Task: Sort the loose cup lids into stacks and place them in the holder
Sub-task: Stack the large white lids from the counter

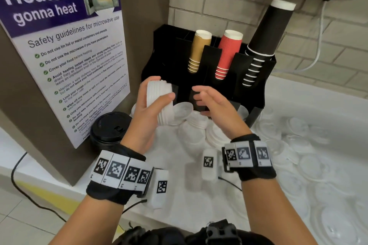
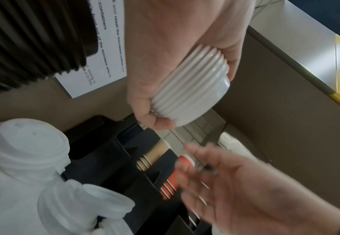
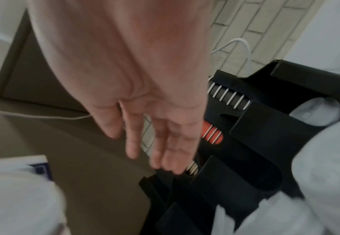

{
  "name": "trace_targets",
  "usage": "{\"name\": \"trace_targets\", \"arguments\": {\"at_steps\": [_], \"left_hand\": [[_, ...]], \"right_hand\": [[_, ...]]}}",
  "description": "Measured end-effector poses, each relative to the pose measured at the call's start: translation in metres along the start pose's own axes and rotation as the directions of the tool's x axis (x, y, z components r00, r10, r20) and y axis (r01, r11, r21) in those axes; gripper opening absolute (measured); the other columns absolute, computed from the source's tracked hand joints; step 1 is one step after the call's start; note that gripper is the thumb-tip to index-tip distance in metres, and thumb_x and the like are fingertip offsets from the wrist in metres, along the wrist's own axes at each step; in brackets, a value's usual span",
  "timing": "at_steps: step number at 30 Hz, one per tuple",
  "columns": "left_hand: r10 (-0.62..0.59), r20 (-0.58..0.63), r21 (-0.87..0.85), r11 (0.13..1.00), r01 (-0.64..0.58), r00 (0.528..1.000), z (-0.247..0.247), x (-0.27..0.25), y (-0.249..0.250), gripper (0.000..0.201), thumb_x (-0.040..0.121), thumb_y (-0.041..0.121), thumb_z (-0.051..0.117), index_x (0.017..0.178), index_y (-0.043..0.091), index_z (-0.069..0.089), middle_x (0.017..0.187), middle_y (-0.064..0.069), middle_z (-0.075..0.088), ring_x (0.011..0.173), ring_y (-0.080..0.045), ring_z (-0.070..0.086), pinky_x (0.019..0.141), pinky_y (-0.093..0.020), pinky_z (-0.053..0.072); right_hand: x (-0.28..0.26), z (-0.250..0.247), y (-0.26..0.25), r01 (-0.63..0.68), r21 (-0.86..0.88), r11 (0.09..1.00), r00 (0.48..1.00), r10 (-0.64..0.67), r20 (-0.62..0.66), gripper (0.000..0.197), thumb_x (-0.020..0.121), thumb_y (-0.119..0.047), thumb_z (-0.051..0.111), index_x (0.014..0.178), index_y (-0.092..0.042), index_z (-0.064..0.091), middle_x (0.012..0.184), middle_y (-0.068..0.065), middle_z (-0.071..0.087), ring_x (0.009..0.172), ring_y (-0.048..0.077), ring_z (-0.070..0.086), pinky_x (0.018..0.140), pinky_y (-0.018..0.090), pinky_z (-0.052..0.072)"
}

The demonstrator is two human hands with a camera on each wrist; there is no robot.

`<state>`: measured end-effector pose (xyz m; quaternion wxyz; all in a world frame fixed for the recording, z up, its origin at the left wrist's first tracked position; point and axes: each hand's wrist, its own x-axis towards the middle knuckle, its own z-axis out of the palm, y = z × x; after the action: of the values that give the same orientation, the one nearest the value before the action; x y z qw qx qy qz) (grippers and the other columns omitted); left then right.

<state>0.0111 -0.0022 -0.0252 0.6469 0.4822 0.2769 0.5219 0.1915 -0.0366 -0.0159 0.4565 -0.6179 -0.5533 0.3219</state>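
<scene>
My left hand (image 1: pixel 151 103) grips a stack of white cup lids (image 1: pixel 159 95) (image 2: pixel 191 89), held on edge in front of the black holder (image 1: pixel 254 93) (image 3: pixel 265 120). My right hand (image 1: pixel 207 99) (image 3: pixel 155 136) hovers beside it with straight fingers and holds nothing. The same right hand (image 2: pixel 225 187) shows blurred in the left wrist view. Loose white lids (image 1: pixel 191 125) (image 2: pixel 24 151) lie piled below both hands at the holder's foot. A stack of black lids (image 1: pixel 109 127) stands to the left.
The holder carries brown cups (image 1: pixel 199 49), red cups (image 1: pixel 229 53) and black cups (image 1: pixel 264 40) in its upper slots. Clear lids (image 1: pixel 298 145) are scattered over the white counter to the right. A brown cabinet with a microwave poster (image 1: pixel 75 55) stands left.
</scene>
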Motion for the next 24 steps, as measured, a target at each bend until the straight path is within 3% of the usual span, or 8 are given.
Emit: {"name": "trace_targets", "arguments": {"at_steps": [3, 5, 7, 10, 13, 18, 21, 24], "left_hand": [[0.017, -0.042, -0.020, 1.000, -0.018, 0.999, -0.008, 0.004, 0.005, 0.047, 0.070, 0.030, 0.068, 0.115, 0.039, 0.053, 0.106, 0.008, 0.056, 0.088, -0.005, 0.058, 0.070, -0.026, 0.048], [0.023, -0.029, -0.020, 1.000, -0.023, 0.999, -0.010, 0.004, 0.007, 0.052, 0.067, 0.033, 0.072, 0.115, 0.040, 0.054, 0.108, 0.006, 0.056, 0.091, -0.008, 0.058, 0.072, -0.027, 0.049], [0.025, -0.009, -0.014, 1.000, -0.025, 1.000, -0.010, 0.004, 0.009, 0.055, 0.065, 0.034, 0.073, 0.116, 0.039, 0.053, 0.109, 0.005, 0.055, 0.095, -0.011, 0.056, 0.072, -0.026, 0.049], [0.024, -0.011, -0.027, 0.999, -0.025, 1.000, -0.013, 0.004, 0.010, 0.047, 0.072, 0.030, 0.067, 0.116, 0.039, 0.053, 0.110, 0.005, 0.055, 0.098, -0.014, 0.054, 0.074, -0.028, 0.048], [0.023, -0.041, -0.051, 0.998, -0.025, 0.999, -0.019, 0.005, 0.015, 0.050, 0.067, 0.032, 0.072, 0.113, 0.040, 0.054, 0.109, 0.005, 0.055, 0.100, -0.016, 0.054, 0.081, -0.033, 0.047], [0.036, -0.053, -0.066, 0.997, -0.039, 0.998, -0.021, 0.009, 0.016, 0.042, 0.072, 0.027, 0.068, 0.111, 0.038, 0.055, 0.105, 0.007, 0.057, 0.096, -0.014, 0.056, 0.084, -0.034, 0.047], [0.040, -0.052, -0.064, 0.997, -0.044, 0.998, -0.022, 0.010, 0.017, 0.042, 0.073, 0.027, 0.067, 0.111, 0.038, 0.054, 0.104, 0.008, 0.057, 0.096, -0.010, 0.057, 0.083, -0.031, 0.048], [0.037, -0.053, -0.066, 0.997, -0.041, 0.998, -0.023, 0.011, 0.018, 0.043, 0.072, 0.028, 0.067, 0.111, 0.038, 0.054, 0.105, 0.008, 0.057, 0.095, -0.009, 0.058, 0.079, -0.029, 0.049]], "right_hand": [[0.030, -0.004, 0.010, -0.175, -0.314, 0.933, 0.977, 0.205, 0.064, 0.036, 0.099, -0.013, 0.040, 0.128, -0.026, 0.056, 0.099, -0.003, 0.062, 0.073, 0.007, 0.052, 0.058, 0.006, 0.040], [0.045, 0.003, 0.014, -0.169, -0.539, 0.825, 0.921, 0.327, 0.211, 0.043, 0.100, -0.010, 0.037, 0.140, -0.024, 0.046, 0.137, 0.007, 0.050, 0.105, 0.015, 0.054, 0.082, 0.009, 0.043], [0.056, 0.016, 0.014, -0.145, -0.715, 0.684, 0.856, 0.449, 0.257, 0.046, 0.102, -0.011, 0.034, 0.147, -0.021, 0.037, 0.154, 0.011, 0.030, 0.138, 0.028, 0.032, 0.113, 0.033, 0.029], [0.064, 0.029, 0.006, -0.090, -0.860, 0.503, 0.833, 0.511, 0.212, 0.042, 0.103, -0.014, 0.034, 0.144, -0.006, 0.038, 0.151, 0.015, 0.034, 0.141, 0.032, 0.029, 0.116, 0.040, 0.022], [0.064, 0.033, 0.001, -0.031, -0.782, 0.623, 0.849, 0.429, 0.308, 0.039, 0.101, -0.011, 0.037, 0.138, -0.003, 0.047, 0.144, 0.015, 0.045, 0.133, 0.029, 0.041, 0.109, 0.031, 0.032], [0.069, 0.040, 0.002, -0.055, -0.627, 0.777, 0.849, 0.367, 0.380, 0.048, 0.100, -0.023, 0.042, 0.147, -0.026, 0.035, 0.151, 0.004, 0.038, 0.137, 0.022, 0.037, 0.100, 0.023, 0.029], [0.078, 0.037, 0.002, -0.043, -0.675, 0.737, 0.917, 0.298, 0.267, 0.043, 0.101, -0.010, 0.037, 0.143, -0.010, 0.041, 0.145, 0.013, 0.044, 0.131, 0.026, 0.043, 0.096, 0.020, 0.035], [0.084, 0.037, 0.001, -0.058, -0.797, 0.601, 0.913, 0.355, 0.201, 0.039, 0.099, -0.005, 0.037, 0.137, 0.000, 0.047, 0.140, 0.018, 0.048, 0.129, 0.032, 0.045, 0.106, 0.033, 0.037]]}}
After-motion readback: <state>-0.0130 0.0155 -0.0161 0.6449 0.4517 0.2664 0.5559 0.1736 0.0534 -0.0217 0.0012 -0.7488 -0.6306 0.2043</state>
